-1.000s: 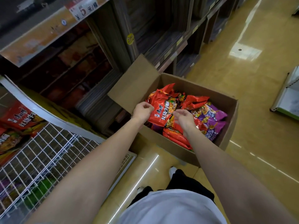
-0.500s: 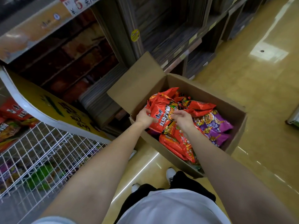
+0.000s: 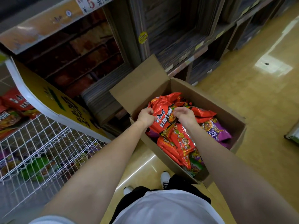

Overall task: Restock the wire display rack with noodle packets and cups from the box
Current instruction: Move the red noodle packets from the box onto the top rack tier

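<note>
A single view is provided, taken from a wide-angle camera worn on the head. It is directed forward and steeply down, so that the wearer's own white shirt (image 3: 165,209) and shoes (image 3: 165,178) are seen at the near edge. The open cardboard box (image 3: 191,172) on the floor (image 3: 258,101) is framed at centre, at arm's reach. The wire display rack (image 3: 40,143) is caught at near left, the shelving (image 3: 178,38) at far left. Straight lines are bowed toward the edges.
</note>
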Demonstrator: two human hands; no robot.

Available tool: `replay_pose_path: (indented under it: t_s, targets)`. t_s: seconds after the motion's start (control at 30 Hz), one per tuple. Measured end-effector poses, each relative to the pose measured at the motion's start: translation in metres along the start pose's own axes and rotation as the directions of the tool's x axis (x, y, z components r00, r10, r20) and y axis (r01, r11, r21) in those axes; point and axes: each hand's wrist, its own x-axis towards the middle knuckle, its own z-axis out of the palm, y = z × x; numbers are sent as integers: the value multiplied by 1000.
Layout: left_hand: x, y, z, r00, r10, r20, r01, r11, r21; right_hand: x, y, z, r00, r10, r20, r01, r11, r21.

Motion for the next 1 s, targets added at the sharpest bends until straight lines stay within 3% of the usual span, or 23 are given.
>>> replay_pose_path:
  t_s: [0.5,0.77,1.0]
  targets:
    - [-32,15,-93,979,201,-25,-200,979,46,-10,-58,32,981,-177,81,183,980,-76]
    - [-58,1,-159,961,278,10,-278,960,27,-44,-81,89,922,-212,323,298,922,-246]
    - [-85,-38,-235,966,254,-53,-253,967,27,-82,-85,164,880,-233,413,381,867,-321]
